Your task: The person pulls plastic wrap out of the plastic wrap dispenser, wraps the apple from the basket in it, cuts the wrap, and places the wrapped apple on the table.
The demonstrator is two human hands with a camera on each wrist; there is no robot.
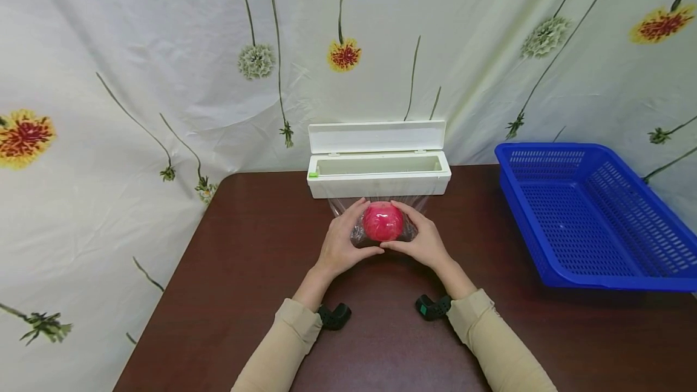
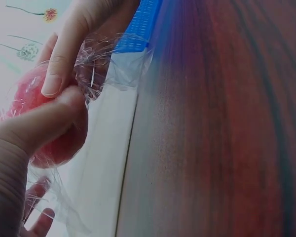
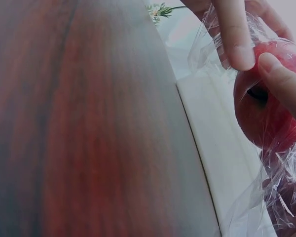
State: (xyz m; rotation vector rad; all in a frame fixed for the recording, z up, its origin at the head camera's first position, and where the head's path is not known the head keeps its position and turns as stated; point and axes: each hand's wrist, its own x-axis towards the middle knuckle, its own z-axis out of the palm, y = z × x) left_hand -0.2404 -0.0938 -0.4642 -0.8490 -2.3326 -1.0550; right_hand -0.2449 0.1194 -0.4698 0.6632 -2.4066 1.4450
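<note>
Fingers of left hand (image 1: 343, 239) and right hand (image 1: 423, 241) grip round red fruit (image 1: 383, 221) in clear plastic film (image 1: 357, 236), near side of long white box (image 1: 377, 185); probably firm, slippery, bruisable; hold opposite sides.

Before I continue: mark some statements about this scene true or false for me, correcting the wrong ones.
1. The left hand and right hand are both at the red fruit. True.
2. The white box has its lid closed. False: the lid stands open.
3. Clear film lies against the fruit. True.
4. The blue basket stands to the person's left. False: it is on the right.
5. The fruit lies inside the basket. False: the hands hold it in front of the box.
</note>
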